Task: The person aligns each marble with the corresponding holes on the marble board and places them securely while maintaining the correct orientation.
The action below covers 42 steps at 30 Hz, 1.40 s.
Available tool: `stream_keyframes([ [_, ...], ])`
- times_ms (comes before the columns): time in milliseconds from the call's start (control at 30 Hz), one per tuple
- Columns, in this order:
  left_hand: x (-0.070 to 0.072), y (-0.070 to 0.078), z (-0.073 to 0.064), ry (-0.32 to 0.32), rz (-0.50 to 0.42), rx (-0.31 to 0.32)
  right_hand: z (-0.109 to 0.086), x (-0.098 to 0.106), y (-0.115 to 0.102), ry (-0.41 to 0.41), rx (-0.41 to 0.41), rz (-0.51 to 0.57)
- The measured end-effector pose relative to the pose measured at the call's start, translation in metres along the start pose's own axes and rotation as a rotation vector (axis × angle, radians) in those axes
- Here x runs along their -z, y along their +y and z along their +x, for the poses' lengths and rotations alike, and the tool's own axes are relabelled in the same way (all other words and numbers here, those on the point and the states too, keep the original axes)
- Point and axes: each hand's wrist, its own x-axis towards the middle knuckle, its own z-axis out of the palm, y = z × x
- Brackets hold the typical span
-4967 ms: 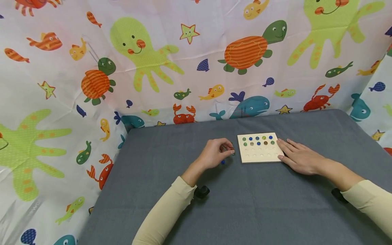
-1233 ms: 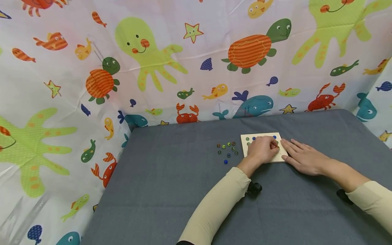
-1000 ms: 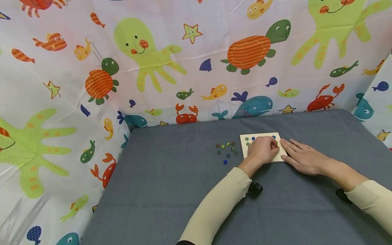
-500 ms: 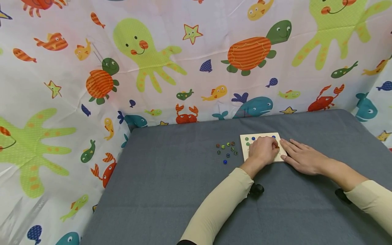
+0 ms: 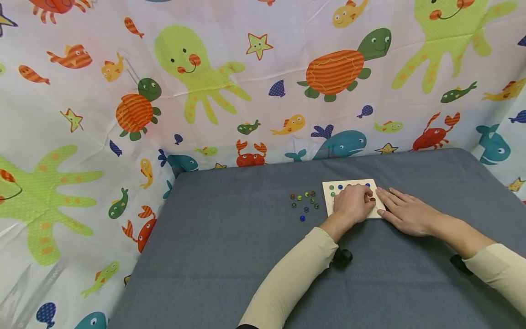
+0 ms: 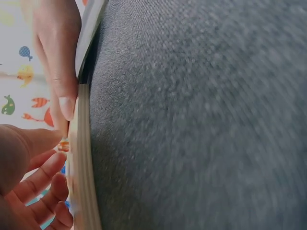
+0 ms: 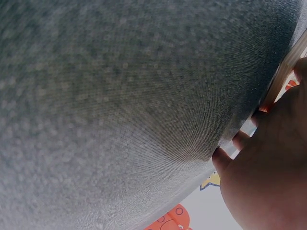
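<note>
A pale wooden board [image 5: 332,209] with rows of round hollows lies on the grey cloth, glass marbles in its upper rows. My left hand [image 5: 351,201] is over the board and covers its middle. Just beside the left thumb and index fingertips sits a brown-orange marble [image 5: 372,199]; in the left wrist view the same marble [image 6: 63,145] shows in the gap between these fingertips, which have parted around it. Flat, with straight fingers, my right hand [image 5: 407,212] rests along the board's right edge, fingertips and thumb touching it.
Left of the board, several loose marbles [image 5: 306,209] in green, yellow, brown and blue lie on the grey cloth [image 5: 230,256]. A curtain [image 5: 263,82] printed with sea animals hangs behind and to the sides of the table.
Five seconds ago my left hand was among the loose marbles; since then it has moved right, over the board. In the last half second its fingertips have eased off the brown-orange marble. The right hand stays put.
</note>
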Motion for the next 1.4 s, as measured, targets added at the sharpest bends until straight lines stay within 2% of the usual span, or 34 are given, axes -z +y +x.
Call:
stream_keyframes([
  [233, 0.011, -0.015, -0.009, 0.021, -0.062, -0.055, -0.001, -0.001, 0.000, 0.000, -0.003, -0.003],
  [467, 0.033, -0.038, -0.026, 0.026, -0.158, -0.074, 0.000, -0.002, 0.002, 0.001, 0.003, -0.002],
  [700, 0.045, -0.060, -0.042, 0.052, -0.165, -0.090, -0.002, -0.002, 0.004, 0.006, 0.003, 0.012],
  [800, 0.048, -0.070, -0.048, 0.038, -0.184, -0.111, -0.003, -0.001, 0.002, 0.005, 0.010, 0.018],
  [1033, 0.060, -0.092, -0.061, -0.008, -0.216, -0.205, -0.004, -0.003, 0.000, 0.006, 0.011, 0.018],
  [1133, 0.065, -0.102, -0.066, 0.002, -0.226, -0.208, -0.004, -0.003, 0.000, 0.006, 0.011, 0.017],
  [1400, 0.074, -0.129, -0.078, 0.033, -0.242, -0.150, -0.005, -0.003, -0.001, 0.002, 0.003, 0.025],
])
